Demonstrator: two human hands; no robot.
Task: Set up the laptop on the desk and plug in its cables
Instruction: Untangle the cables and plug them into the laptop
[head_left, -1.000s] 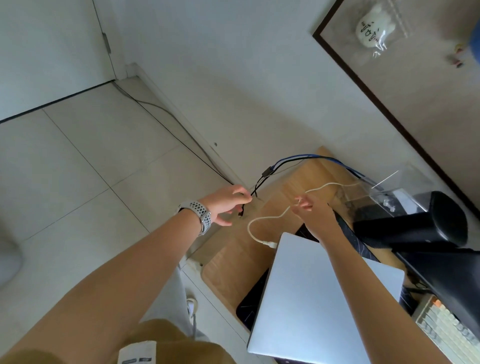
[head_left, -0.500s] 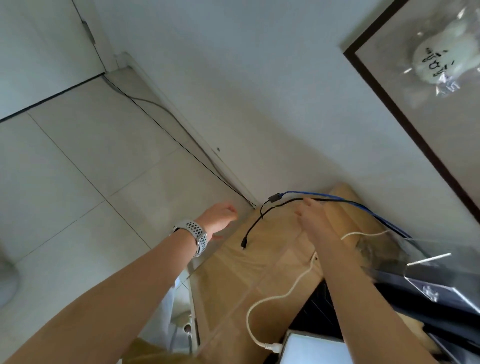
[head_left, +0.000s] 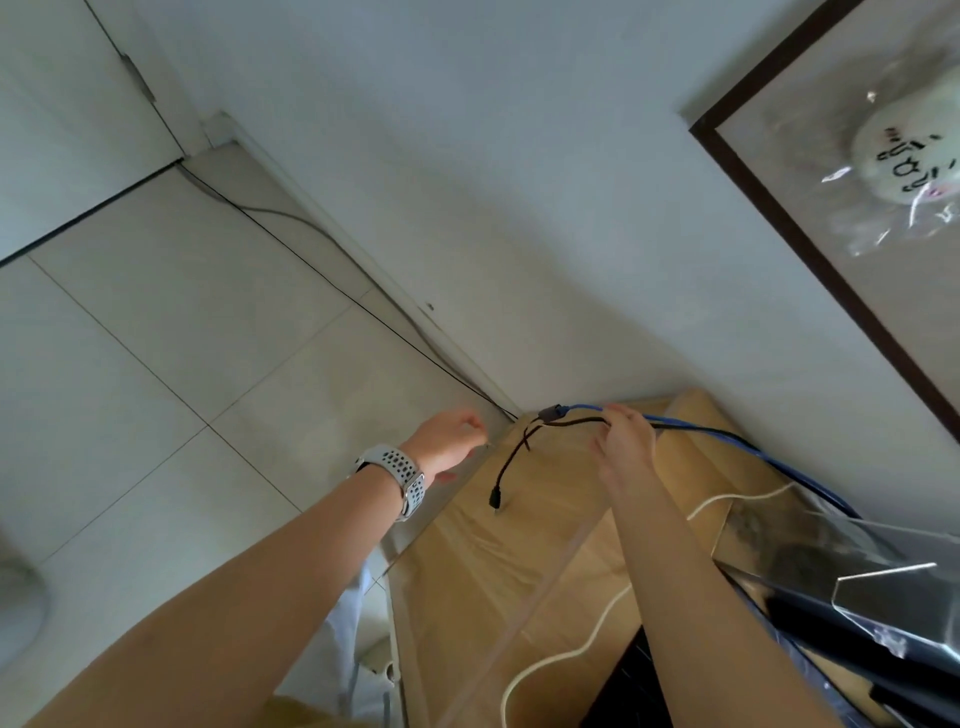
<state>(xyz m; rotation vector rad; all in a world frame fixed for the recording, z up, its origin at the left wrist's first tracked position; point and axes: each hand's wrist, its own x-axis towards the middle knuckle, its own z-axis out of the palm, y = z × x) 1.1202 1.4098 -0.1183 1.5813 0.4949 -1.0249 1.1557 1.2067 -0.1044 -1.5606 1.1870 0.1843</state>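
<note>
Head view, right hand (head_left: 626, 447) fingers (head_left: 618, 415) pinching black cable (head_left: 506, 462)

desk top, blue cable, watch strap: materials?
Desk top: looks like light wood or wood-look laminate, matte; faint grain lines show. Blue cable: likely smooth plastic or rubber jacket with a slight sheen, bending in a loose curve. Watch strap: probably soft silicone, matte grey, perforated with rows of dark holes.
</note>
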